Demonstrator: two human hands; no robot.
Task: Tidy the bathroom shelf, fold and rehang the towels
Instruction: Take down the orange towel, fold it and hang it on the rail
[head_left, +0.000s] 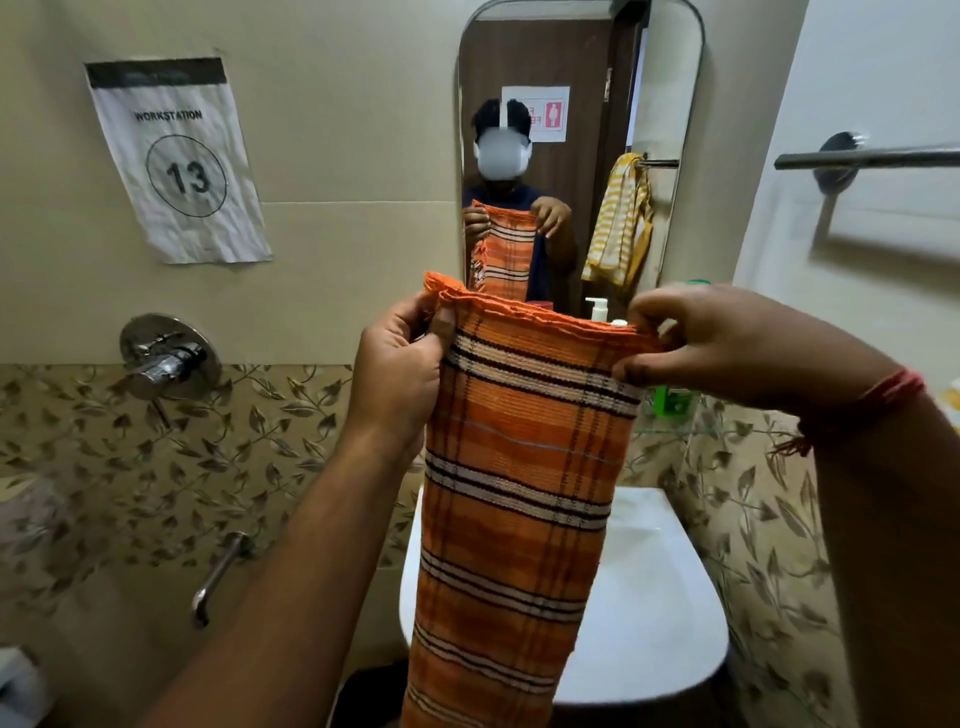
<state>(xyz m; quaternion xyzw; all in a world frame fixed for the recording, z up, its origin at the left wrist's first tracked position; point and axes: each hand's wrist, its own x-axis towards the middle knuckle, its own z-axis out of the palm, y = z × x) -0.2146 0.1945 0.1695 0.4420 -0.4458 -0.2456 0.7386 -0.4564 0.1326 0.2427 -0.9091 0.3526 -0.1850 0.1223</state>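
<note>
Your left hand (400, 364) and right hand (727, 348) each pinch a top corner of the orange striped towel (519, 493), whose long axis hangs straight down toward 6 o'clock. The towel bar (867, 158) waits at 2 o'clock, nearer your right grip.

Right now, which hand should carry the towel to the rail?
Right, probably. The right hand pinches the towel's top corner on the side nearest the bare rail on the right wall. The left hand grips the far corner and would have to cross over.
</note>
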